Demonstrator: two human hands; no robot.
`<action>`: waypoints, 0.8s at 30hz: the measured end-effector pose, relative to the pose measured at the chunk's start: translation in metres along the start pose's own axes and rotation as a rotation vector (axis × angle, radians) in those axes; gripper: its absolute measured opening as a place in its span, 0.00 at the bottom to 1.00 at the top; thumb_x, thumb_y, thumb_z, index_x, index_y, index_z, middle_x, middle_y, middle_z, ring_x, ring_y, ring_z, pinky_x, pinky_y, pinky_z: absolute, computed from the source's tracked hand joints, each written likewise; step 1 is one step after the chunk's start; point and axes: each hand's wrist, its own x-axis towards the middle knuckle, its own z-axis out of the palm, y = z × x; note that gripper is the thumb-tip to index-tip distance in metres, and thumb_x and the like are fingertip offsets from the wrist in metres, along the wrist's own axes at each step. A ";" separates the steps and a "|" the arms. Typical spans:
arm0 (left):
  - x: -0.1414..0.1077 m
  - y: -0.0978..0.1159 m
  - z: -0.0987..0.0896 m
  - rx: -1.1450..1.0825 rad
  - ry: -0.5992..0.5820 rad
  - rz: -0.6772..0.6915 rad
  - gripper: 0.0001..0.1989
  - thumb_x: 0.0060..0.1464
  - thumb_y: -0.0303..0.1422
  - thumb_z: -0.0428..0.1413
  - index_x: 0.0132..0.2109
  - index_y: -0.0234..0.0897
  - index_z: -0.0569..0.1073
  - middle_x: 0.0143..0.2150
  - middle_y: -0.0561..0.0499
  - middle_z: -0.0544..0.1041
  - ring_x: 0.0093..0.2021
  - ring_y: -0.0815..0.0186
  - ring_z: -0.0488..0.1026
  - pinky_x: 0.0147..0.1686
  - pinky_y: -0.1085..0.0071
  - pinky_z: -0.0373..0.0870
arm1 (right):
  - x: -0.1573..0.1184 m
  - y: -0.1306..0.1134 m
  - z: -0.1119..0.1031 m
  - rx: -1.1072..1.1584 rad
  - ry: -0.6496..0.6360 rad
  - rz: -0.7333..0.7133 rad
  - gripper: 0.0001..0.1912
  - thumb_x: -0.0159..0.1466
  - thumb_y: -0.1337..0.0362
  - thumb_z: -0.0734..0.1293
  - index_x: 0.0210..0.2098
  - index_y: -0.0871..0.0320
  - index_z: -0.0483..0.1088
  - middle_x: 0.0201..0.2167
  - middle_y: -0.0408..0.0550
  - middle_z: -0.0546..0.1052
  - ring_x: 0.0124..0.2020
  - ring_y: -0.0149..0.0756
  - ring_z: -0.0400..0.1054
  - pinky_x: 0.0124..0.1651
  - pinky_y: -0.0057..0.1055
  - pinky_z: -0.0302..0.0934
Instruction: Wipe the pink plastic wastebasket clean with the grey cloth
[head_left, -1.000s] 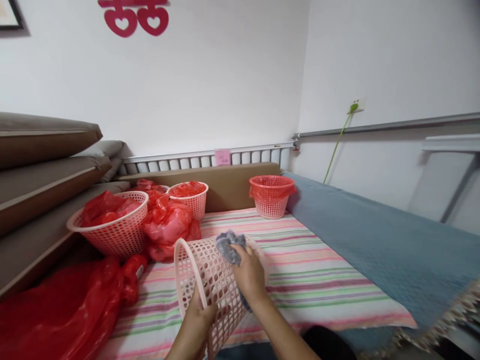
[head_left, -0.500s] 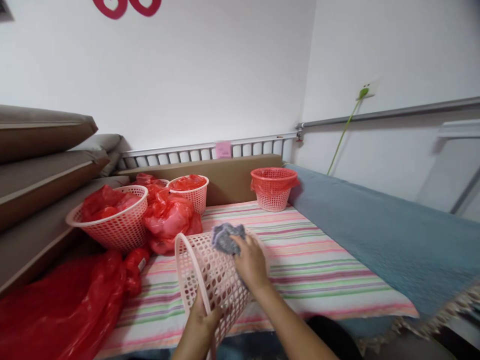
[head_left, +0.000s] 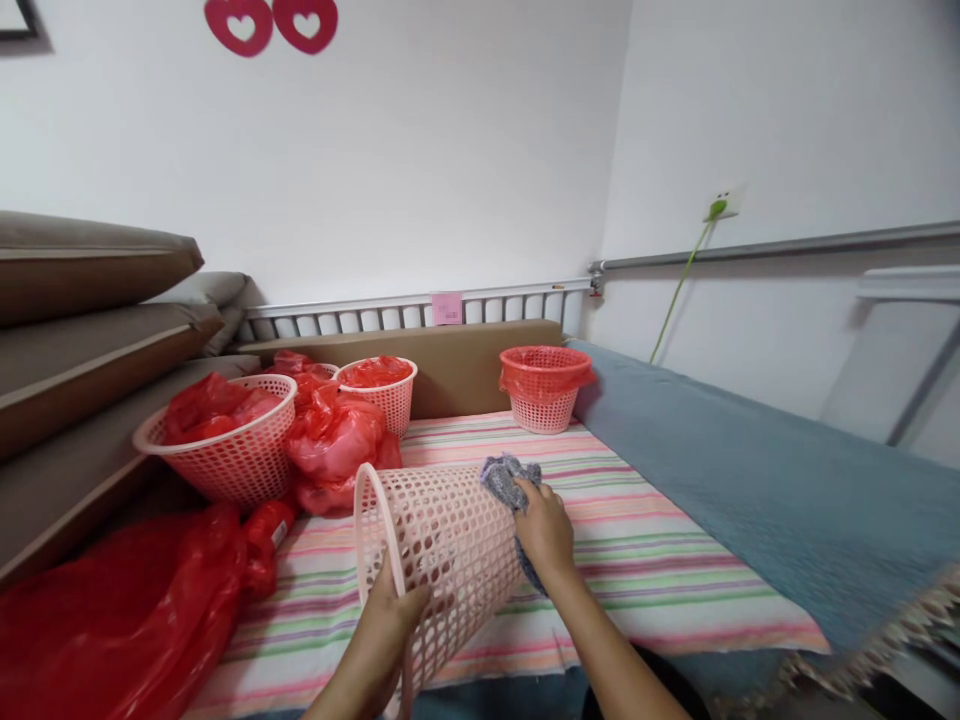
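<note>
A pale pink plastic basket (head_left: 457, 540) with a lattice of holes lies tipped on its side over the striped cloth, its open rim to the left. My left hand (head_left: 390, 610) grips that rim, the thumb on the outer wall and the fingers inside, partly hidden. My right hand (head_left: 546, 525) is closed on a grey-blue cloth (head_left: 510, 480) and presses it against the basket near its base at the right. Part of the cloth hangs below the hand.
A red-lined basket (head_left: 546, 390) stands at the back right. At the left are more baskets (head_left: 232, 465), a knotted red plastic bag (head_left: 341, 440) and loose red plastic (head_left: 127, 620) beside stacked cushions (head_left: 97, 330). A striped cloth (head_left: 645, 560) covers the surface; a blue cover (head_left: 750, 450) lies right.
My right hand has moved the cloth rightward along the basket, from the middle of its side towards the base. My left hand still holds the rim. The view has tilted up slightly.
</note>
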 end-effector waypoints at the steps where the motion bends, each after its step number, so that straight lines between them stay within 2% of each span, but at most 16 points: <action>1: 0.000 0.000 0.000 -0.017 0.006 -0.009 0.49 0.39 0.28 0.62 0.66 0.41 0.47 0.64 0.34 0.63 0.57 0.44 0.67 0.51 0.51 0.68 | -0.001 -0.004 -0.001 0.012 -0.004 0.003 0.26 0.57 0.74 0.60 0.53 0.51 0.68 0.42 0.49 0.71 0.43 0.40 0.64 0.41 0.29 0.54; 3: 0.000 -0.005 0.000 -0.055 0.017 -0.018 0.51 0.39 0.29 0.63 0.67 0.42 0.46 0.64 0.33 0.61 0.56 0.44 0.69 0.49 0.51 0.69 | -0.009 -0.017 -0.004 0.066 -0.008 -0.005 0.26 0.56 0.75 0.60 0.52 0.51 0.69 0.42 0.50 0.71 0.44 0.41 0.64 0.43 0.30 0.55; 5: -0.002 -0.012 -0.001 -0.072 0.008 0.000 0.50 0.40 0.30 0.64 0.66 0.43 0.47 0.64 0.34 0.62 0.55 0.45 0.70 0.49 0.52 0.69 | -0.023 -0.040 -0.009 0.180 -0.010 -0.062 0.27 0.54 0.76 0.60 0.51 0.51 0.70 0.44 0.50 0.71 0.47 0.41 0.63 0.47 0.30 0.55; 7: -0.002 -0.017 -0.003 -0.041 0.000 0.029 0.45 0.40 0.32 0.64 0.64 0.42 0.53 0.60 0.36 0.68 0.54 0.47 0.71 0.48 0.54 0.70 | -0.042 -0.071 -0.018 0.344 -0.027 -0.167 0.29 0.52 0.78 0.60 0.50 0.50 0.70 0.46 0.49 0.70 0.49 0.41 0.62 0.51 0.30 0.54; 10: -0.001 -0.020 -0.009 0.055 0.025 0.097 0.36 0.37 0.30 0.65 0.56 0.39 0.66 0.52 0.41 0.76 0.53 0.47 0.71 0.48 0.57 0.70 | -0.070 -0.117 -0.031 0.575 -0.088 -0.338 0.30 0.50 0.78 0.61 0.49 0.46 0.71 0.44 0.46 0.70 0.47 0.39 0.62 0.50 0.30 0.56; 13: 0.003 -0.024 -0.017 0.103 0.021 0.132 0.28 0.38 0.29 0.64 0.50 0.37 0.70 0.47 0.43 0.79 0.51 0.49 0.72 0.50 0.57 0.69 | -0.085 -0.139 -0.038 0.654 -0.131 -0.424 0.30 0.50 0.76 0.62 0.49 0.45 0.70 0.42 0.45 0.69 0.46 0.38 0.62 0.49 0.31 0.57; 15: 0.007 -0.029 -0.020 0.122 0.033 0.140 0.27 0.38 0.30 0.64 0.49 0.35 0.70 0.44 0.42 0.79 0.48 0.49 0.74 0.49 0.56 0.69 | -0.084 -0.138 -0.037 0.611 -0.130 -0.442 0.28 0.51 0.76 0.63 0.49 0.46 0.70 0.42 0.46 0.69 0.46 0.39 0.61 0.49 0.31 0.56; 17: 0.010 -0.034 -0.020 0.111 0.046 0.147 0.33 0.34 0.32 0.67 0.51 0.36 0.69 0.44 0.41 0.80 0.46 0.48 0.75 0.48 0.55 0.70 | -0.075 -0.128 -0.032 0.514 -0.107 -0.457 0.27 0.52 0.75 0.62 0.49 0.46 0.70 0.42 0.47 0.69 0.46 0.40 0.61 0.48 0.32 0.56; 20: 0.006 -0.036 -0.016 0.062 0.006 0.103 0.44 0.35 0.35 0.67 0.61 0.42 0.60 0.52 0.39 0.76 0.51 0.47 0.73 0.49 0.55 0.70 | -0.048 -0.100 -0.023 0.330 -0.072 -0.425 0.27 0.55 0.74 0.62 0.51 0.45 0.69 0.42 0.48 0.70 0.45 0.40 0.61 0.48 0.32 0.55; 22: -0.001 -0.035 -0.014 0.082 -0.032 0.076 0.44 0.41 0.35 0.65 0.64 0.45 0.54 0.59 0.40 0.70 0.57 0.49 0.68 0.55 0.56 0.65 | -0.024 -0.073 -0.017 0.193 -0.068 -0.319 0.26 0.56 0.74 0.61 0.51 0.47 0.69 0.43 0.49 0.71 0.46 0.40 0.62 0.47 0.31 0.55; 24: -0.009 -0.037 -0.016 0.129 -0.081 0.064 0.44 0.45 0.35 0.64 0.65 0.45 0.52 0.62 0.40 0.67 0.60 0.51 0.65 0.59 0.57 0.61 | -0.001 -0.045 -0.011 0.061 -0.073 -0.150 0.24 0.58 0.73 0.60 0.52 0.49 0.69 0.43 0.51 0.71 0.46 0.41 0.63 0.44 0.31 0.55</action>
